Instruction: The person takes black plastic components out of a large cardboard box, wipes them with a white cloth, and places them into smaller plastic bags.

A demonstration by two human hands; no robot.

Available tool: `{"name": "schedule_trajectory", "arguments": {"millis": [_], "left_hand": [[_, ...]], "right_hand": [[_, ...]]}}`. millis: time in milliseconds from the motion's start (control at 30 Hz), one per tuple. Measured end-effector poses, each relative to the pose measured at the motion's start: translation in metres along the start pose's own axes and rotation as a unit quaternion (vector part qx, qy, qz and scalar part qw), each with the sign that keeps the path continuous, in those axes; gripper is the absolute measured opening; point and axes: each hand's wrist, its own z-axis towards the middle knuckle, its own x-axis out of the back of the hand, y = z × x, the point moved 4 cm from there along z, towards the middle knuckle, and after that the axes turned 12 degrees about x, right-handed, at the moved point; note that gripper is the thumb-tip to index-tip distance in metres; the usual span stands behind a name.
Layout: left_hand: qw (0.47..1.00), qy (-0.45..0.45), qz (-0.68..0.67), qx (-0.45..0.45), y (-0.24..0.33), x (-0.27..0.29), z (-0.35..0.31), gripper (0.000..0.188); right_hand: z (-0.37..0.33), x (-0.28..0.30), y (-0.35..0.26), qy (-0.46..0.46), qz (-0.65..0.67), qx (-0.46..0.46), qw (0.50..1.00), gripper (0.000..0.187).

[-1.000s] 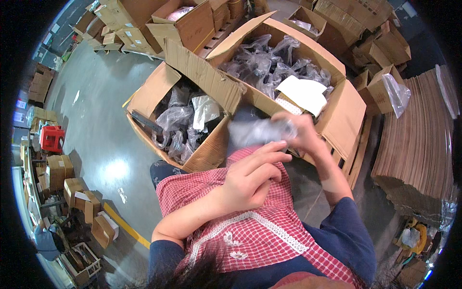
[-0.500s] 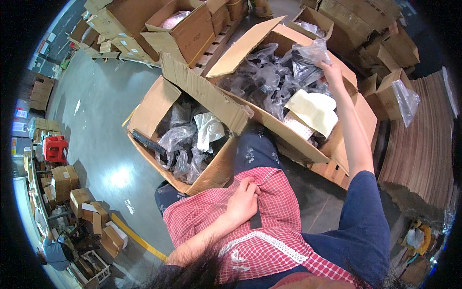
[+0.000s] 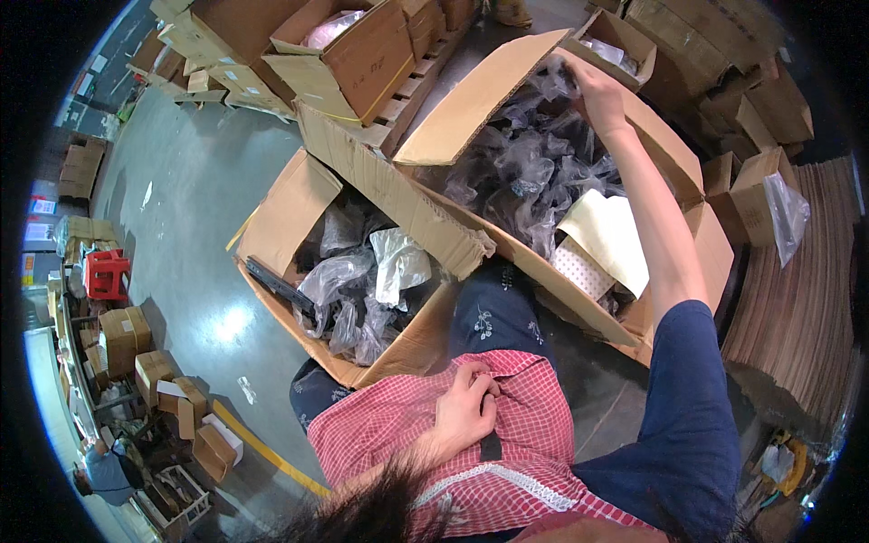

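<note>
My right hand [image 3: 597, 95] reaches to the far end of the large cardboard box [image 3: 529, 237], its fingers closed at a clear plastic bag [image 3: 552, 80]. Much of the grip is hidden behind the hand. Below it lie many crumpled clear bags [image 3: 525, 167] with dark contents. A cream sheet [image 3: 608, 237] and a dotted white piece [image 3: 579, 267] rest on top at the near end. On my lap, against the red checked apron [image 3: 380, 416], my left hand [image 3: 466, 404] is curled; what it holds, if anything, is hidden. A black strip [image 3: 491, 447] shows just under it.
A smaller open box [image 3: 412, 339] with bagged items and a dark bar [image 3: 276, 282] stands at my left knee. Flattened cardboard [image 3: 797, 308] is stacked at right. Boxes on a pallet [image 3: 407, 100] stand beyond; a red stool [image 3: 107, 274] is far left.
My right hand has moved away from me to the far end of the large box, along with the plastic at its fingers. The left hand stays curled on my lap. The view has shifted slightly.
</note>
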Motion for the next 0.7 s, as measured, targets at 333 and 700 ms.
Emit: {"name": "schedule_trajectory", "arguments": {"millis": [333, 700], "left_hand": [[0.999, 0.031, -0.027, -0.008, -0.006, 0.001, 0.020, 0.005], [0.988, 0.035, -0.132, -0.077, -0.030, -0.008, 0.013, 0.011]], "right_hand": [[-0.023, -0.100, -0.019, -0.286, -0.004, -0.092, 0.954, 0.040], [-0.064, -0.110, 0.034, -0.290, 0.021, -0.020, 0.957, 0.070]]}}
